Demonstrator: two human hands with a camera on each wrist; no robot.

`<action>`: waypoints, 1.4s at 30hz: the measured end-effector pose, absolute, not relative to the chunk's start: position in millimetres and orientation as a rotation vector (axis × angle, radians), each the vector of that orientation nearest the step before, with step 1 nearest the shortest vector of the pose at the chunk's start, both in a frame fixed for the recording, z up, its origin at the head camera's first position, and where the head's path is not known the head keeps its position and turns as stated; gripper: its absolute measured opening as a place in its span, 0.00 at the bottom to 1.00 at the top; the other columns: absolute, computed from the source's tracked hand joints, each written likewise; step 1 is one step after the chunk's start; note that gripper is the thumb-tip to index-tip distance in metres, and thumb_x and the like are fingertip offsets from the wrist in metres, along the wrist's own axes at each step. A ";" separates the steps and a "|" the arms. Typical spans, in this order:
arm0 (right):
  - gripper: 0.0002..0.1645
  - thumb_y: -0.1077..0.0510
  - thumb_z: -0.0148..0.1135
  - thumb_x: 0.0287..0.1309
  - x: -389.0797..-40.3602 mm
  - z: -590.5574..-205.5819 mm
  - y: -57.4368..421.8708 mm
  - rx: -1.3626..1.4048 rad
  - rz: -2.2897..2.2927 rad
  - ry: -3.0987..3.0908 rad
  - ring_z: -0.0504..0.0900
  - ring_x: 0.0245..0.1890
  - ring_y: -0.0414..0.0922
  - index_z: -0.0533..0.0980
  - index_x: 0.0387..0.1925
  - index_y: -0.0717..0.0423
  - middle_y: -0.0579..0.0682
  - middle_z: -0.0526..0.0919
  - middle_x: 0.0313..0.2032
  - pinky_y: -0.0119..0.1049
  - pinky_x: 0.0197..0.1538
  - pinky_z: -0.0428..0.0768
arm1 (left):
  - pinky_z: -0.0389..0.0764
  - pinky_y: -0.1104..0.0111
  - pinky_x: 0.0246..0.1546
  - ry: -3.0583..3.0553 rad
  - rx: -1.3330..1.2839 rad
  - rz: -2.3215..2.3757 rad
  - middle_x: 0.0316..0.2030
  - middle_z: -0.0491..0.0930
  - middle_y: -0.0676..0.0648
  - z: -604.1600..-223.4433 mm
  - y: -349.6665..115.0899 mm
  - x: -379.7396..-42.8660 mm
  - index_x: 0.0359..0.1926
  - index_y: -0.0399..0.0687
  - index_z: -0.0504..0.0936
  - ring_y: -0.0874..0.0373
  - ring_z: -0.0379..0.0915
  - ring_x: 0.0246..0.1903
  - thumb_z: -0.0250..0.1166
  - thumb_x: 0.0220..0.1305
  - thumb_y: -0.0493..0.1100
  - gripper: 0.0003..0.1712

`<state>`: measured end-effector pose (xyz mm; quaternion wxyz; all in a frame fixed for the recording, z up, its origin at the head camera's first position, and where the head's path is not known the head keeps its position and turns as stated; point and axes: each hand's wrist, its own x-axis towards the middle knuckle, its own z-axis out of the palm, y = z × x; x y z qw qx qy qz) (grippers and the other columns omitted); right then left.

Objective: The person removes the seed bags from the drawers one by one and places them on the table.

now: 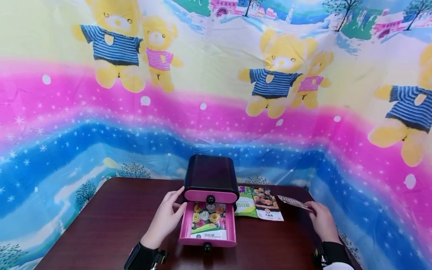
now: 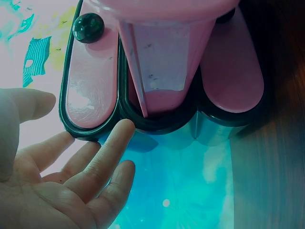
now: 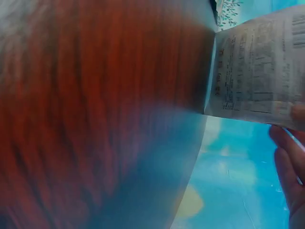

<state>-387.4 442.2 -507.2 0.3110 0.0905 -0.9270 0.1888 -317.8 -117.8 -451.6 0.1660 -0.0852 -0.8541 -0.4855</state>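
A small black drawer cabinet (image 1: 211, 172) with pink fronts stands on the table. Its pink drawer (image 1: 230, 228) is pulled out, and inside lies a flower seed packet (image 1: 208, 218) picturing roses-like blooms. My left hand (image 1: 167, 213) is at the cabinet's left side, fingers extended; in the left wrist view fingertips (image 2: 125, 128) touch or nearly touch the black edge. To the right, my right hand (image 1: 323, 221) pinches another seed packet (image 1: 291, 201) by one end, above the table. Printed text covers the side of this packet (image 3: 257, 71) seen in the right wrist view.
Right of the cabinet, a green seed packet (image 1: 246, 204) and a dark packet with orange flowers (image 1: 268, 204) lie side by side on the brown wooden table (image 1: 270, 243). A patterned cloth (image 1: 216, 123) with bears hangs around the table's back and sides.
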 end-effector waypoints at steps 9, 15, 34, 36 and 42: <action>0.16 0.75 0.62 0.58 -390.0 -510.1 447.0 0.207 0.492 -2.732 0.81 0.48 0.64 0.85 0.41 0.56 0.61 0.84 0.46 0.61 0.48 0.78 | 0.76 0.71 0.22 -2.428 -0.239 -1.367 0.63 0.72 0.41 -451.8 -117.3 -318.5 0.74 0.52 0.69 0.53 0.82 0.42 0.65 0.72 0.40 0.32; 0.16 0.73 0.59 0.61 -389.6 -507.5 450.8 0.117 0.481 -2.915 0.79 0.52 0.68 0.85 0.44 0.56 0.66 0.82 0.52 0.61 0.49 0.77 | 0.76 0.71 0.23 -2.436 -0.235 -1.366 0.63 0.72 0.41 -452.2 -116.3 -318.6 0.75 0.52 0.69 0.53 0.82 0.42 0.65 0.72 0.40 0.32; 0.15 0.70 0.63 0.60 -405.1 -512.3 447.4 0.076 0.433 -3.094 0.80 0.52 0.66 0.84 0.48 0.59 0.63 0.85 0.50 0.69 0.49 0.70 | 0.75 0.71 0.22 -2.445 -0.207 -1.380 0.64 0.71 0.41 -450.3 -115.5 -318.3 0.75 0.52 0.69 0.54 0.82 0.42 0.65 0.72 0.40 0.33; 0.15 0.69 0.63 0.61 -406.7 -512.6 447.9 0.089 0.421 -3.117 0.81 0.51 0.65 0.83 0.50 0.60 0.63 0.85 0.50 0.70 0.48 0.71 | 0.76 0.71 0.23 -2.446 -0.205 -1.383 0.64 0.71 0.41 -450.1 -115.3 -318.6 0.75 0.52 0.69 0.54 0.82 0.42 0.65 0.71 0.40 0.33; 0.16 0.63 0.64 0.64 -410.7 -512.8 450.6 0.108 0.379 -3.177 0.80 0.52 0.65 0.79 0.53 0.62 0.63 0.84 0.51 0.70 0.48 0.71 | 0.77 0.71 0.24 -2.449 -0.207 -1.384 0.64 0.71 0.41 -450.3 -115.3 -319.5 0.75 0.52 0.69 0.54 0.82 0.42 0.65 0.72 0.40 0.33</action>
